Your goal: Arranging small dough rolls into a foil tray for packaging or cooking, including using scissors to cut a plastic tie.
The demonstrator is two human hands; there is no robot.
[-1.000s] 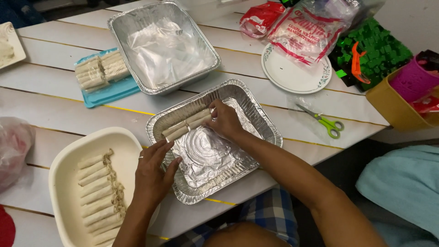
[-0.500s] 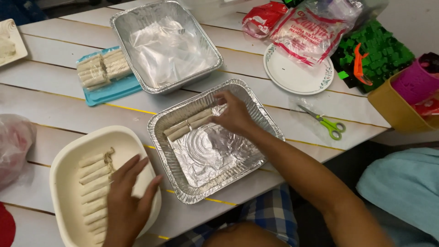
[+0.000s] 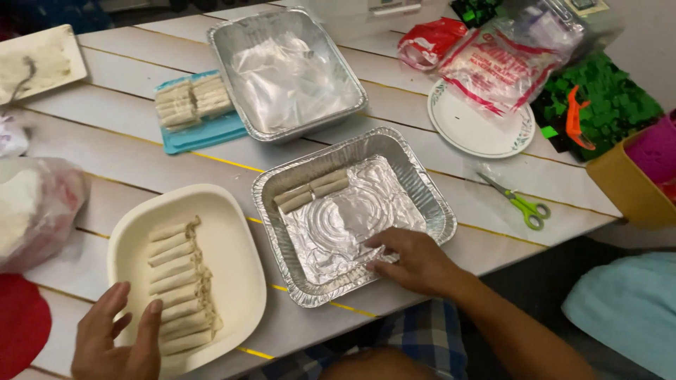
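While your right hand (image 3: 412, 262) rested flat and empty on the near rim of the foil tray (image 3: 352, 211), fingers spread on its crinkled lining, your left hand (image 3: 116, 338) lay open, holding nothing, at the near edge of the cream dish (image 3: 232, 267) beside its column of rolls (image 3: 179, 285). You looked to be mid-transfer: only two rolls (image 3: 311, 190) lay in the tray's far-left corner. Another pick would have called for a light pinch. The worktop (image 3: 105, 148) offered bare planks between dish and tray; the near edge sat close.
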